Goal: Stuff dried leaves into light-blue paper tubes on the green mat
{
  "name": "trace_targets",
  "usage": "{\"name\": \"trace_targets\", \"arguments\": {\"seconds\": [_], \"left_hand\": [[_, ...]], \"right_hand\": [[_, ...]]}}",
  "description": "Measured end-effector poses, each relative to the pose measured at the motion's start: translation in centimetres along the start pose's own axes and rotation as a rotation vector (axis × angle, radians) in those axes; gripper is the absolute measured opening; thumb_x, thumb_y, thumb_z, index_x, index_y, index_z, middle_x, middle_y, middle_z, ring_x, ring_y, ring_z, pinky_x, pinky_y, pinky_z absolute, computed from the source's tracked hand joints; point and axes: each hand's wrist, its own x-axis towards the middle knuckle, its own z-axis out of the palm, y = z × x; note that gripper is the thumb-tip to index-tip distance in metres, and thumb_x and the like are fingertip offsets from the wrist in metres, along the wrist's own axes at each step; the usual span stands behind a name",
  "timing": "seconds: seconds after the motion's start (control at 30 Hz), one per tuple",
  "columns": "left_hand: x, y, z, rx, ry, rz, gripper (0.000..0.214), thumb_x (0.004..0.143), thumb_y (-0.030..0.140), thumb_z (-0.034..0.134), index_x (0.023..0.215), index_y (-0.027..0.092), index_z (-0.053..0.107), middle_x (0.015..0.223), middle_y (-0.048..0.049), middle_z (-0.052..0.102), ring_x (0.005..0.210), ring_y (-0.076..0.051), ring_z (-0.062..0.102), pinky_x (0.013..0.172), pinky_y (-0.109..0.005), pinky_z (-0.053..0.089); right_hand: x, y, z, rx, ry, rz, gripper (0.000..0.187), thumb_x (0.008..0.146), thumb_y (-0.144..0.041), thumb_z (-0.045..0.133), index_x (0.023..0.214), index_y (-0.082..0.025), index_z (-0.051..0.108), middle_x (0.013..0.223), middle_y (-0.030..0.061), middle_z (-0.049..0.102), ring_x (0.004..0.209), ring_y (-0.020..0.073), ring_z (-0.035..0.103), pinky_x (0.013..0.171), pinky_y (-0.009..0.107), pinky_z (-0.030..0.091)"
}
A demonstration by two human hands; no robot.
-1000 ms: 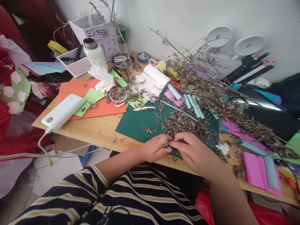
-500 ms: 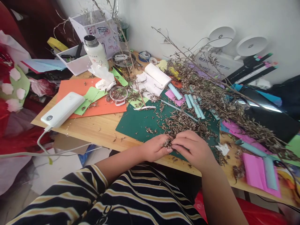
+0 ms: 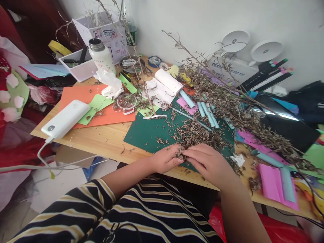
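My left hand [image 3: 167, 159] is closed around a small clump of dried leaves [image 3: 179, 154] at the front edge of the table. Pressed against that same clump are the pinched fingertips of my right hand [image 3: 204, 160]; whether they grip a stem or a leaf is partly hidden. Just beyond both hands, a heap of crumbled dried leaves [image 3: 194, 135] lies on a green cutting mat [image 3: 144, 131]. Long dried leafy branches [image 3: 243, 108] stretch across the table's right side.
A white power bank [image 3: 65, 118] with a cable sits at left near orange paper [image 3: 113, 114]. Behind stand an uncapped white bottle [image 3: 100, 55] and a small round strainer-like dish [image 3: 126, 103]. Blue paper rolls [image 3: 209, 114], pink paper [image 3: 275, 185] and a white router [image 3: 230, 69] are at right.
The right hand has shifted slightly, its fingers flatter and closer over the clump. The left hand keeps its hold. The whole view has moved a little.
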Motion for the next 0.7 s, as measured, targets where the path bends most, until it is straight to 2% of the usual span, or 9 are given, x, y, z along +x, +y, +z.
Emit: {"name": "trace_targets", "arguments": {"seconds": [0.17,0.37,0.53,0.7], "left_hand": [[0.2,0.1,-0.1,-0.033,0.010,0.023,0.040,0.086,0.044,0.017,0.087,0.012,0.041,0.084,-0.0100,0.047,0.079,-0.016,0.045,0.075,-0.029,0.041],[0.5,0.3,-0.2,-0.050,-0.023,0.003,0.042,0.084,0.047,0.014,0.084,0.014,0.040,0.083,-0.0085,0.046,0.078,-0.016,0.045,0.075,-0.030,0.041],[0.2,0.0,0.0,0.009,-0.047,-0.012,0.047,0.083,0.050,0.011,0.080,0.014,0.040,0.080,-0.0078,0.044,0.075,-0.016,0.043,0.073,-0.030,0.040],[0.3,0.0,0.0,0.000,-0.060,-0.029,0.048,0.083,0.051,0.009,0.081,0.014,0.040,0.080,-0.0072,0.043,0.074,-0.015,0.042,0.073,-0.030,0.040]], "right_hand": [[0.0,0.2,0.6,0.028,0.181,0.054,0.004,0.077,-0.019,0.050,0.079,-0.020,0.054,0.072,0.0011,0.062,0.068,0.0120,0.054,0.062,0.025,0.043],[0.3,0.2,1.1,0.095,0.227,-0.018,0.006,0.075,-0.015,0.051,0.074,-0.019,0.056,0.070,0.0015,0.060,0.067,0.0121,0.050,0.063,0.027,0.041],[0.1,-0.4,1.0,-0.039,0.108,-0.004,0.014,0.076,-0.017,0.046,0.080,-0.019,0.059,0.086,0.0059,0.057,0.080,0.0179,0.047,0.072,0.036,0.038],[0.2,-1.2,0.0,-0.101,-0.099,0.086,0.018,0.073,-0.018,0.044,0.084,-0.018,0.057,0.090,0.0078,0.053,0.081,0.0197,0.048,0.068,0.036,0.040]]}}
